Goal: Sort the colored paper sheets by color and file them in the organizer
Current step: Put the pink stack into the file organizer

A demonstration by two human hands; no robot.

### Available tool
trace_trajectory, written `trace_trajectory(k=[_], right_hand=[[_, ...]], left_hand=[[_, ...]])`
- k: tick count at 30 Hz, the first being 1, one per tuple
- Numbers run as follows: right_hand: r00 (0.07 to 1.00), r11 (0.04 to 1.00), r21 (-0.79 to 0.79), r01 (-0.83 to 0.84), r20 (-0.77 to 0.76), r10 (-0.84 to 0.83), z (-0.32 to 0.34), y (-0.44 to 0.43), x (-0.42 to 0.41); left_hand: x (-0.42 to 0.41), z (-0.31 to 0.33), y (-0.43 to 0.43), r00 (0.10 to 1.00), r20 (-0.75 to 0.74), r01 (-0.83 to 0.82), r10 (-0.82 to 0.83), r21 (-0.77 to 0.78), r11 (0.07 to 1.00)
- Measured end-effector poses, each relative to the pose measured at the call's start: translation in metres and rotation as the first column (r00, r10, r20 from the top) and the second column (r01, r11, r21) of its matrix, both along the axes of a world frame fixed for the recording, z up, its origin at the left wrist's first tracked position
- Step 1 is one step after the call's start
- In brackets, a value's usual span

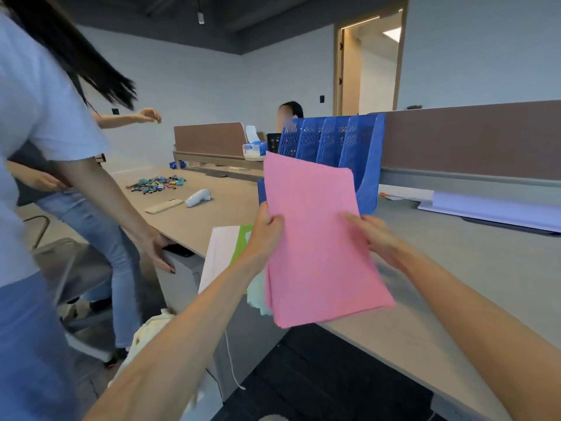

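A stack of pink paper sheets (pixel 315 238) is held up above the desk, tilted, just in front of the blue slotted organizer (pixel 361 153). My left hand (pixel 267 229) grips the stack's left edge, thumb on top. My right hand (pixel 373 235) holds its right side with the fingers on the front face. Under the pink stack lie a green sheet (pixel 241 244), a pale pink sheet (pixel 217 256) and a light mint sheet (pixel 256 294) on the desk. The organizer's visible slots look empty.
The grey desk (pixel 455 268) runs right, backed by a brown divider (pixel 470 138), with white sheets (pixel 485 208) under it. At left stand two people, one hand (pixel 158 250) at the desk edge. A pile of small colored pieces (pixel 158 183), a phone (pixel 164 205) and a white handheld device (pixel 197 198) lie farther back.
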State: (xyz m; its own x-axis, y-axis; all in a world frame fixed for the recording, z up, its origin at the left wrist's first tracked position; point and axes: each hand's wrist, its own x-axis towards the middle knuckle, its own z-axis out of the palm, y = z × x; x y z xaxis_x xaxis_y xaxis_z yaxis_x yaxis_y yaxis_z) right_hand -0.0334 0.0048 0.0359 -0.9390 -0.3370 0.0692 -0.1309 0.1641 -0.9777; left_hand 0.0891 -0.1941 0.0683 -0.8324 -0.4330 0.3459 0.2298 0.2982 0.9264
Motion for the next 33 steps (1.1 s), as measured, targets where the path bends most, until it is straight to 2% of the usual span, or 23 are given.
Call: trace_trajectory(k=[2, 5, 8, 10, 12, 15, 17, 21, 24, 27, 29, 31, 33], right_hand=[[0.997, 0.993, -0.118, 0.004, -0.072, -0.012, 0.017, -0.009, 0.005], [0.965, 0.948, -0.315, 0.044, -0.231, -0.122, 0.047, -0.019, 0.017], [0.904, 0.921, -0.386, 0.046, -0.377, -0.203, 0.073, -0.026, 0.029], [0.879, 0.919, -0.391, 0.049, -0.420, -0.225, 0.078, -0.030, 0.034], [0.880, 0.928, -0.363, 0.086, -0.409, -0.242, 0.065, -0.033, 0.035], [0.891, 0.956, -0.214, 0.199, -0.366, -0.267, 0.025, -0.034, 0.036], [0.892, 0.961, -0.163, 0.225, -0.361, -0.270, 0.013, -0.035, 0.038], [0.878, 0.955, -0.206, 0.213, -0.388, -0.280, 0.027, -0.035, 0.038], [0.912, 0.930, -0.334, 0.151, -0.316, -0.262, 0.029, -0.035, 0.043], [0.939, 0.921, -0.380, 0.089, -0.276, -0.204, 0.031, -0.037, 0.050], [0.926, 0.920, -0.384, 0.078, -0.313, -0.210, 0.042, -0.039, 0.049], [0.918, 0.919, -0.388, 0.072, -0.334, -0.213, 0.049, -0.043, 0.050], [0.931, 0.925, -0.369, 0.084, -0.302, -0.205, 0.037, -0.049, 0.051]], left_hand=[[0.007, 0.014, -0.004, 0.995, -0.098, -0.009, 0.008, -0.006, 1.000], [0.015, 0.039, -0.013, 0.978, -0.208, 0.002, -0.001, 0.007, 1.000], [0.011, 0.059, -0.025, 0.962, -0.270, 0.050, -0.035, 0.049, 0.998], [0.006, 0.062, -0.031, 0.962, -0.271, 0.066, -0.047, 0.061, 0.996], [0.002, 0.049, -0.033, 0.983, -0.181, 0.038, -0.028, 0.049, 0.998], [0.002, 0.015, -0.032, 1.000, -0.016, -0.027, 0.027, 0.011, 1.000], [0.000, 0.002, -0.031, 1.000, 0.012, -0.029, 0.029, 0.010, 1.000], [-0.006, 0.010, -0.035, 0.996, -0.057, -0.078, 0.075, -0.054, 0.995], [-0.009, 0.010, -0.039, 0.997, -0.066, -0.051, 0.049, -0.028, 0.998], [-0.012, 0.004, -0.035, 1.000, -0.026, -0.008, 0.005, -0.119, 0.993], [-0.011, 0.011, -0.031, 0.995, -0.101, -0.036, 0.020, -0.166, 0.985], [-0.008, 0.018, -0.031, 0.981, -0.191, -0.068, 0.043, -0.128, 0.989], [-0.007, 0.009, -0.033, 0.983, -0.182, -0.039, 0.028, -0.056, 0.998]])
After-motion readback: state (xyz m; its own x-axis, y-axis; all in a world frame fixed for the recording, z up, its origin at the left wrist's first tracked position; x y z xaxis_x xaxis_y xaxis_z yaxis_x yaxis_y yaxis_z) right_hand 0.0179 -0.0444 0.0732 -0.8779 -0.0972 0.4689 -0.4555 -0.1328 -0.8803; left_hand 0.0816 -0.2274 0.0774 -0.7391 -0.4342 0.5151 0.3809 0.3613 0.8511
